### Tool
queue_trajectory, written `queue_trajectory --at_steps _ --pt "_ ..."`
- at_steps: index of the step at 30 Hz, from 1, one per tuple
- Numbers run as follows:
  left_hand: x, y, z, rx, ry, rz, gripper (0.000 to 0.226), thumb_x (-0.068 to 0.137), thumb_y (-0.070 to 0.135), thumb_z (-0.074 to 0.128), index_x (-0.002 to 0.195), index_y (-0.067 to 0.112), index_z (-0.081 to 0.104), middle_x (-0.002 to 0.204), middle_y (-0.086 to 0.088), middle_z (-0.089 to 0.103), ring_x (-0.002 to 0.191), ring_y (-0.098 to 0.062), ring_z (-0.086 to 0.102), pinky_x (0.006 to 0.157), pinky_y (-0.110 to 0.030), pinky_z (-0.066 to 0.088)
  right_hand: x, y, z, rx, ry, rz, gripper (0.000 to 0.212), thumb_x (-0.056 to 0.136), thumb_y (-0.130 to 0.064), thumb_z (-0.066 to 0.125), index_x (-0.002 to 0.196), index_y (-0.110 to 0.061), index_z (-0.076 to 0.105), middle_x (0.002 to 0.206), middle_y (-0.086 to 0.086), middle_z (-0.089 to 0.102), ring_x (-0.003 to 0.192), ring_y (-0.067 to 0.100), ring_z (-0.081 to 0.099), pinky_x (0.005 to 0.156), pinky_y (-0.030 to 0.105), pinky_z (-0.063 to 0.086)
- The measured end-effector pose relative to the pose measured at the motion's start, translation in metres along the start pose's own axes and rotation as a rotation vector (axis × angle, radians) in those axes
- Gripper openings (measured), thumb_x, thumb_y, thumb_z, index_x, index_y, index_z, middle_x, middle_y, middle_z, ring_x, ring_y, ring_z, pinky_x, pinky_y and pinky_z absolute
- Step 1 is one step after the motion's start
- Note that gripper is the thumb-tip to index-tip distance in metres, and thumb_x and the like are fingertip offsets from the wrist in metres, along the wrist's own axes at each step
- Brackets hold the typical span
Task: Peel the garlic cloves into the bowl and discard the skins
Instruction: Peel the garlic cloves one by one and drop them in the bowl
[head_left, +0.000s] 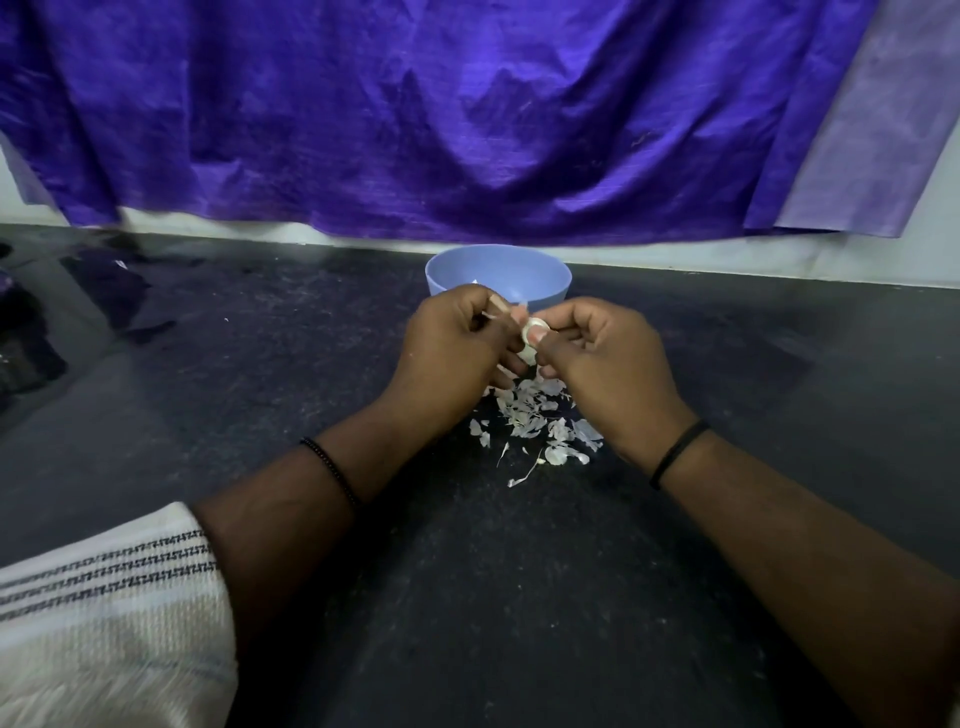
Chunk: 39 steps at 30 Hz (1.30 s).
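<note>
1. A garlic clove (535, 329) is pinched between the fingertips of both hands, held above the dark worktop (519, 597) just in front of the blue bowl (497, 278)
2. The grip of the left hand (457, 343) is closed narrow: its fingers are curled around the clove's left side, and a thin strip of skin is seen sticking up between the fingertips
3. The grip of the right hand (608, 358) is likewise narrow, with thumb and forefinger pressed on the clove's right side and the remaining fingers curled in
4. A loose pile of garlic skins (535, 421) is scattered on the worktop directly beneath the hands, spreading towards the person
5. The bowl is set on the worktop beyond the hands, near the wall; a small pale piece is glimpsed inside it, too hidden to be identified
6. A purple cloth (415, 114) is hung across the wall behind the bowl
7. A dark bracelet is worn on each wrist, and a white striped sleeve (104, 597) is seen at the lower left
</note>
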<state>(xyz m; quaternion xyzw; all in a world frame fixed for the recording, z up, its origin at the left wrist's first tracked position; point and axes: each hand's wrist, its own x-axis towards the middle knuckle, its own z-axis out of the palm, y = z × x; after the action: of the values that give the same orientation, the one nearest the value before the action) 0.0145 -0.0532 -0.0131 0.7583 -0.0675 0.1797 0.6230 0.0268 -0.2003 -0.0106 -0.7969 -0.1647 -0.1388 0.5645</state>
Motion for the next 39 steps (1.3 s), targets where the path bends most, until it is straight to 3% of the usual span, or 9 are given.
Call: queue_trajectory --at_steps 7,12,15,18,24,27,31,36,39 --pt "-0.008 -0.001 0.008 -0.343 0.003 -0.190 0.011 0.084 0.010 0.074 0.094 0.005 0.075 0.080 -0.010 0.074 0.065 -0.014 0.066 0.058 -0.025 0.056 -0.005 -0.006 0.005 0.392 0.032 0.198 0.009 0.092 -0.003 0.067 0.091 -0.010 0.073 0.086 0.011 0.077 0.081 0.023 0.076 0.073 0.029 0.062" --pt "-0.009 -0.002 0.007 -0.393 0.038 -0.230 0.008 0.086 0.009 0.073 0.091 0.005 0.077 0.078 -0.013 0.073 0.070 -0.019 0.066 0.069 -0.030 0.058 -0.005 -0.003 0.008 0.325 0.053 0.158 0.012 0.092 -0.008 0.070 0.088 -0.018 0.076 0.083 0.005 0.078 0.080 0.019 0.076 0.071 0.030 0.061" --pt "-0.011 -0.003 0.012 -0.362 0.084 -0.171 0.011 0.092 0.002 0.066 0.094 0.006 0.077 0.085 -0.012 0.076 0.075 -0.025 0.071 0.078 -0.039 0.061 -0.005 -0.002 0.013 0.255 0.117 0.118 0.018 0.094 -0.007 0.066 0.086 -0.021 0.075 0.080 0.003 0.077 0.077 0.020 0.076 0.073 0.040 0.063" --pt "-0.010 -0.005 0.015 -0.259 0.124 -0.115 0.015 0.095 0.001 0.062 0.095 0.006 0.076 0.088 -0.012 0.077 0.078 -0.029 0.074 0.077 -0.039 0.062 -0.005 0.000 0.018 0.155 0.145 0.085 0.024 0.095 -0.010 0.064 0.081 -0.028 0.072 0.077 0.000 0.076 0.074 0.023 0.075 0.072 0.049 0.063" --pt "-0.008 -0.010 0.014 -0.062 0.099 -0.073 0.018 0.098 0.005 0.059 0.095 0.009 0.076 0.086 -0.009 0.076 0.078 -0.028 0.075 0.075 -0.046 0.062 -0.003 -0.004 0.005 0.225 0.003 0.170 0.017 0.096 -0.006 0.058 0.092 -0.016 0.072 0.085 0.007 0.077 0.079 0.027 0.075 0.076 0.044 0.063" --pt "-0.007 -0.009 0.012 0.014 0.091 -0.055 0.015 0.096 0.006 0.063 0.093 0.010 0.077 0.084 -0.006 0.076 0.074 -0.023 0.075 0.073 -0.045 0.063 -0.003 -0.003 0.001 0.154 -0.035 0.135 0.004 0.090 -0.017 0.071 0.092 -0.018 0.074 0.084 0.002 0.077 0.081 0.021 0.075 0.076 0.040 0.062" --pt "-0.008 -0.003 0.010 0.024 0.092 -0.050 0.013 0.093 0.006 0.067 0.089 0.013 0.077 0.083 -0.005 0.076 0.072 -0.020 0.075 0.072 -0.043 0.063 -0.004 -0.002 0.000 0.119 -0.002 0.064 0.006 0.085 -0.021 0.079 0.089 -0.019 0.076 0.079 -0.003 0.077 0.073 0.011 0.073 0.071 0.033 0.061" --pt "-0.005 -0.007 0.012 0.020 0.119 -0.033 0.012 0.093 0.009 0.068 0.086 0.009 0.077 0.084 -0.008 0.076 0.077 -0.023 0.075 0.074 -0.044 0.063 -0.004 -0.002 0.007 -0.190 0.089 -0.139 0.009 0.091 -0.021 0.068 0.089 -0.021 0.077 0.073 -0.008 0.074 0.068 0.005 0.069 0.067 0.034 0.058" --pt "-0.008 -0.004 0.013 -0.028 0.142 -0.036 0.016 0.093 -0.001 0.062 0.084 0.002 0.075 0.082 -0.011 0.075 0.075 -0.022 0.075 0.073 -0.040 0.063 -0.003 -0.001 0.012 -0.251 0.114 -0.213 0.011 0.092 -0.021 0.063 0.087 -0.017 0.073 0.073 -0.004 0.072 0.067 0.010 0.068 0.064 0.038 0.055"
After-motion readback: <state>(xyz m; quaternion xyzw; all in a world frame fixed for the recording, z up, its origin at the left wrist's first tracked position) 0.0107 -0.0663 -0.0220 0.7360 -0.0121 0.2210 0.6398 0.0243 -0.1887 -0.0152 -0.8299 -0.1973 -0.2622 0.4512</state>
